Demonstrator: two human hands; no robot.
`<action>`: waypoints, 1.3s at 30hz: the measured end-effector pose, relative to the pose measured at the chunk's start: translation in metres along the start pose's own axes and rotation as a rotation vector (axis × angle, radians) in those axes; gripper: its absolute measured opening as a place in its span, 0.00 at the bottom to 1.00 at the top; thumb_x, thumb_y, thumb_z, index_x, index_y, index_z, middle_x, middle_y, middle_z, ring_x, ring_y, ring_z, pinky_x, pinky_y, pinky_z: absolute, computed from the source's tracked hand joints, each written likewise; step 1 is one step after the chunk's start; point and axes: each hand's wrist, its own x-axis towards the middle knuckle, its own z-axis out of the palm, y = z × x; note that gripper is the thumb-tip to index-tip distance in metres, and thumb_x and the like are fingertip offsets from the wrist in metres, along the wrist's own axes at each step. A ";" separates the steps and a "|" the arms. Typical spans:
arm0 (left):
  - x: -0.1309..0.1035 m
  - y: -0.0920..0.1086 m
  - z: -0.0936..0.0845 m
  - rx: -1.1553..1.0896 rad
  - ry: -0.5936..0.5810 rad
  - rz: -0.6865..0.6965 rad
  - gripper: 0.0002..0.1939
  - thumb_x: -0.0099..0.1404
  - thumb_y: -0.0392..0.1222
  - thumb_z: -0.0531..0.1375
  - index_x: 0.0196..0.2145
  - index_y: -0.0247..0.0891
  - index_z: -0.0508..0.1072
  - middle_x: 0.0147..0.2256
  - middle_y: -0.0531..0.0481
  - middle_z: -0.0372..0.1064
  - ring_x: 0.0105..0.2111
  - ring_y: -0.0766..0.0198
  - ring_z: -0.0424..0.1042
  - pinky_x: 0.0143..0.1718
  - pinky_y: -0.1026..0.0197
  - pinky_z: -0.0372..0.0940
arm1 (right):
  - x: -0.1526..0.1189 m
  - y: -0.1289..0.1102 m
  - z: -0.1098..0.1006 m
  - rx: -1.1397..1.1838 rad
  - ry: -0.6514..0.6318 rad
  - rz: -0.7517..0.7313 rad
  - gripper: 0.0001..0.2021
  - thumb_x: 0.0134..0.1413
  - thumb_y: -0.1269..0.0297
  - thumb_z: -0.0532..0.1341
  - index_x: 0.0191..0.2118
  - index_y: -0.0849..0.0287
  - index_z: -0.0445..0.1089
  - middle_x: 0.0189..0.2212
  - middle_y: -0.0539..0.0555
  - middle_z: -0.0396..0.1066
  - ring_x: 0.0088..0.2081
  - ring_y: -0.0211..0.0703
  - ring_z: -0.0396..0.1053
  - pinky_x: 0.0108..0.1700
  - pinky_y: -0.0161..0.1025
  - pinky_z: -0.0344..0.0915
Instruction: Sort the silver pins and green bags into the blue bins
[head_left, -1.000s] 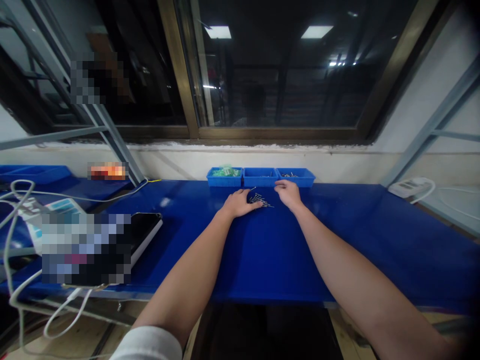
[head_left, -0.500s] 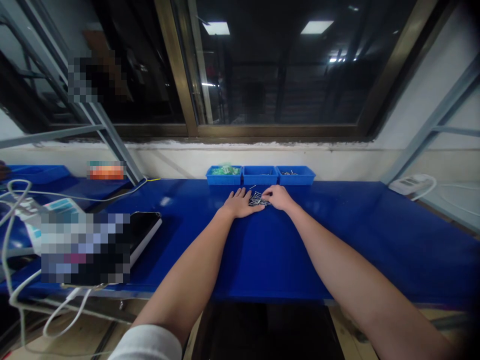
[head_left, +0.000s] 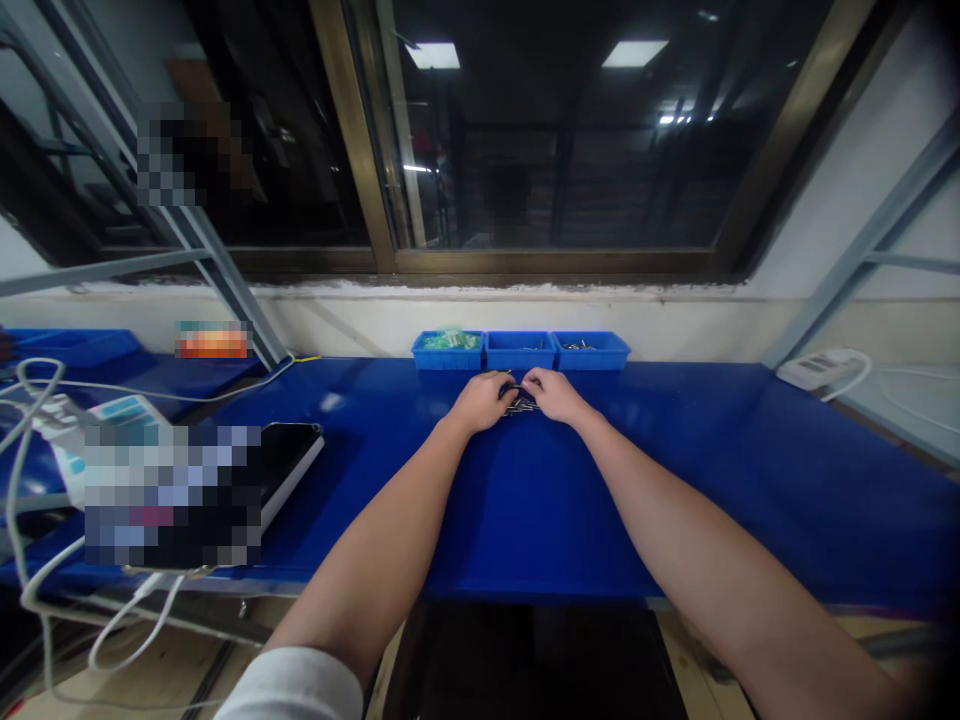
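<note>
1. Left hand (head_left: 480,402): bare, fingers curled down at the left side of the pile; whether they are closed on a piece cannot be told.
2. Right hand (head_left: 555,394): bare, fingers bent and drawn in toward the thumb, at the right side of the pile; any piece between the fingertips is too small to make out.
3. Pile of slender metal pieces (head_left: 523,407): loose, lying at several angles on the blue table (head_left: 540,500), between the two hands and partly hidden by them. Exact type not legible.
4. Left bin (head_left: 448,360): blue, at the table's far edge, holding green material (head_left: 452,341).
5. Middle bin (head_left: 520,359): blue, beside the left bin; a few small pieces visible inside.
6. Right bin (head_left: 592,359): blue, end of the row, with small metal pieces (head_left: 579,346) inside.
7. Dark-topped device (head_left: 291,450): pale-sided, at the table's left, partly pixelated.
8. White cable (head_left: 13,500): looped at far left.
9. White power strip (head_left: 817,370): far right, cord attached.
10. Window (head_left: 600,150): dark, brown-framed, behind the bins, with bright light patches in the glass.
11. White sleeve (head_left: 296,685): on the left arm.
</note>
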 end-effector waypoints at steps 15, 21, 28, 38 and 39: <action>0.003 -0.004 0.001 -0.051 0.100 0.068 0.08 0.62 0.37 0.53 0.34 0.37 0.72 0.35 0.47 0.70 0.36 0.62 0.69 0.40 0.61 0.63 | -0.001 -0.007 -0.005 0.671 0.014 0.122 0.09 0.39 0.61 0.63 0.28 0.62 0.70 0.22 0.50 0.69 0.24 0.34 0.62 0.28 0.34 0.58; 0.001 -0.003 0.001 -0.111 0.112 0.082 0.11 0.62 0.43 0.53 0.38 0.37 0.71 0.38 0.47 0.70 0.39 0.62 0.69 0.43 0.60 0.62 | -0.002 -0.004 -0.009 0.771 0.027 0.185 0.09 0.40 0.60 0.62 0.25 0.62 0.71 0.20 0.51 0.69 0.21 0.34 0.61 0.24 0.33 0.55; 0.001 -0.007 0.002 -0.114 0.194 -0.053 0.19 0.64 0.51 0.49 0.44 0.36 0.68 0.41 0.45 0.69 0.42 0.60 0.68 0.45 0.59 0.62 | -0.002 0.002 -0.009 0.645 0.105 0.207 0.13 0.43 0.56 0.60 0.19 0.62 0.68 0.14 0.50 0.65 0.19 0.35 0.61 0.23 0.33 0.56; 0.002 -0.010 0.004 -0.064 0.187 -0.129 0.17 0.65 0.49 0.48 0.43 0.38 0.69 0.41 0.45 0.69 0.42 0.60 0.68 0.46 0.59 0.61 | 0.009 0.009 -0.011 0.720 0.233 0.130 0.26 0.38 0.65 0.62 0.49 0.59 0.66 0.43 0.57 0.71 0.34 0.40 0.68 0.35 0.37 0.63; 0.002 -0.009 0.004 -0.068 0.183 -0.133 0.18 0.65 0.49 0.47 0.44 0.38 0.69 0.41 0.45 0.69 0.43 0.60 0.68 0.47 0.59 0.61 | 0.008 0.010 -0.011 0.739 0.199 0.144 0.31 0.37 0.66 0.62 0.53 0.58 0.63 0.45 0.58 0.70 0.34 0.40 0.69 0.35 0.38 0.64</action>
